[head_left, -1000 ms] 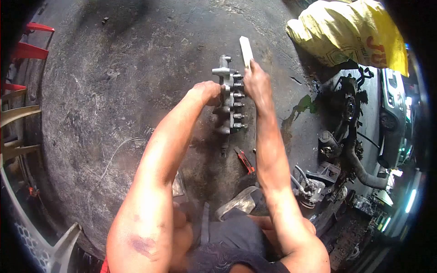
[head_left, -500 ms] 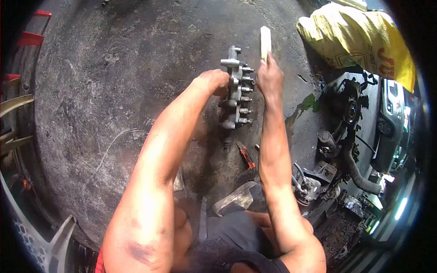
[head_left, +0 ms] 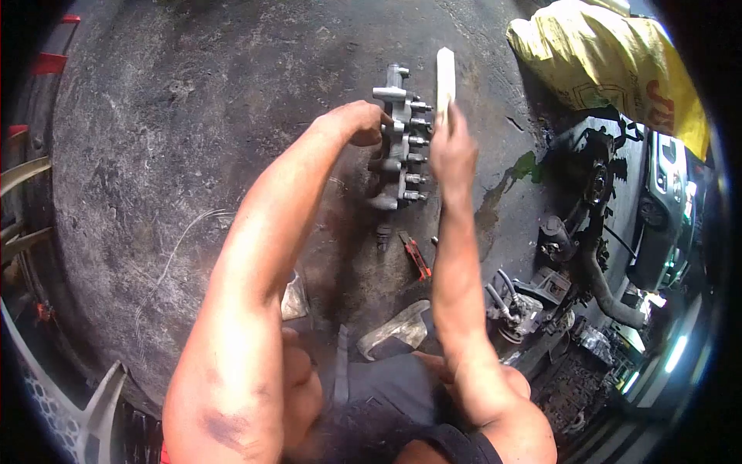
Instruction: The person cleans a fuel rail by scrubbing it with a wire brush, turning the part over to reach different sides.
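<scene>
A grey metal engine part (head_left: 397, 147) with a row of short fittings along its right side lies on the dark floor. My left hand (head_left: 359, 124) is closed on its left edge, near the upper half. Just right of the part, my right hand (head_left: 454, 147) is wrapped round the lower end of a pale, flat, stick-like tool (head_left: 446, 77) that points away from me. The tool appears apart from the fittings. Below the metal part are a small dark fitting (head_left: 383, 234) and a red and black cutter-like tool (head_left: 416, 256).
A yellow sack (head_left: 603, 66) lies at the upper right. Dark engine parts and a thick hose (head_left: 607, 290) are along the right side, with a parked car (head_left: 662, 193) beyond. Curved trim pieces (head_left: 104, 410) stand at the left edge.
The metal part appears slightly higher in view, along with my left hand. My right hand and the pale tool have shifted slightly left, and the tool's lower end shows more.
</scene>
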